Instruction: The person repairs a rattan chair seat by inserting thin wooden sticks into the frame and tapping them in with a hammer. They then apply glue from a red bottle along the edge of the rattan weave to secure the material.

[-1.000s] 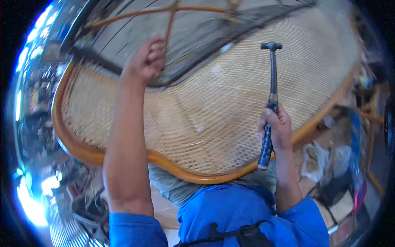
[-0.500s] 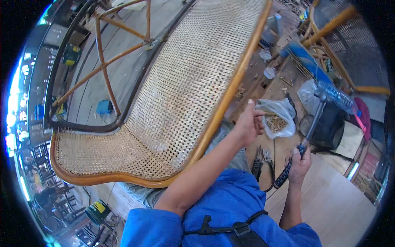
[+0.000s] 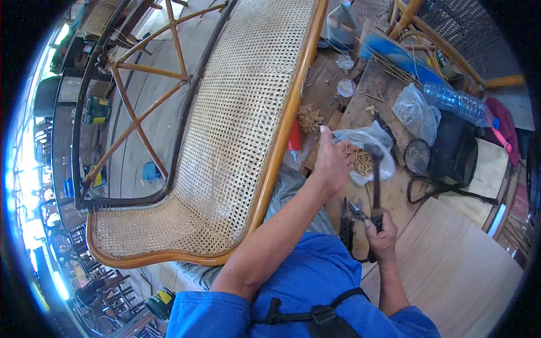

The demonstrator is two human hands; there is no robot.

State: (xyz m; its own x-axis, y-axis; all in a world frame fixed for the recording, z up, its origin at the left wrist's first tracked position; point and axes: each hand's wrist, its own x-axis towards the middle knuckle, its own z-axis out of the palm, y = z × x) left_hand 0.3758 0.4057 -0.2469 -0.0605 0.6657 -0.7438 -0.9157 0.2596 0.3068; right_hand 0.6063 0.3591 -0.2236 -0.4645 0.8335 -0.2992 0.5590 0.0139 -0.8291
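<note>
My right hand [image 3: 383, 236] is wrapped round the black grip of a hammer [image 3: 376, 188], whose head stands up over the right side of a clear plastic bag [image 3: 386, 169]. Short, thin cane pieces [image 3: 362, 163] fill the bag's mouth. My left hand [image 3: 332, 160], fingers apart and thumb raised, is at the left edge of that bag; I see nothing in it. Left of my forearm lies a woven cane panel [image 3: 242, 107] in a bent orange-brown frame [image 3: 282, 138]. Pliers [image 3: 357, 209] and a black-handled tool [image 3: 345, 228] lie between my wrists.
A red tube [image 3: 295, 136] and a heap of shavings [image 3: 310, 118] lie beside the panel. On the right are a plastic bottle [image 3: 456, 104], a crumpled bag [image 3: 420, 112], a black bag [image 3: 456, 152] and a round dark dish [image 3: 417, 156]. A dark chair frame [image 3: 180, 135] stands left.
My right hand has brought the hammer left and down, from beside the black bag to the bag of cane pieces. My left hand has shifted slightly left. The view has turned a little.
</note>
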